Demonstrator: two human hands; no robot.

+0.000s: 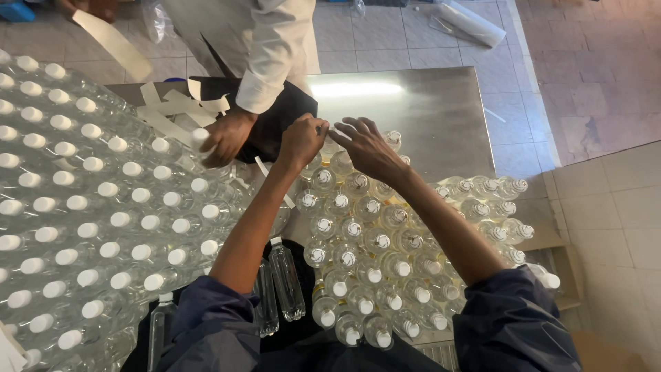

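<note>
I judge I'm mid-sealing: left hand pinches something small, right hand spread open over the bottles beneath; next needs a steady press

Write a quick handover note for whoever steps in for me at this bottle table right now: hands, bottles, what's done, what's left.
Left hand: fingers pinched together above the far row of bottles, on something too small to identify.
Right hand: open, fingers spread over the same row, holding nothing.
Filled bottles: upright cluster on the steel table, caps on; some caps plain white, others show a swirled marking.
More bottles lie on their sides at the right.
Capped clear bottles fill the left side.
A co-worker's hand holds one bottle opposite.
How many remain: cannot tell.
</note>
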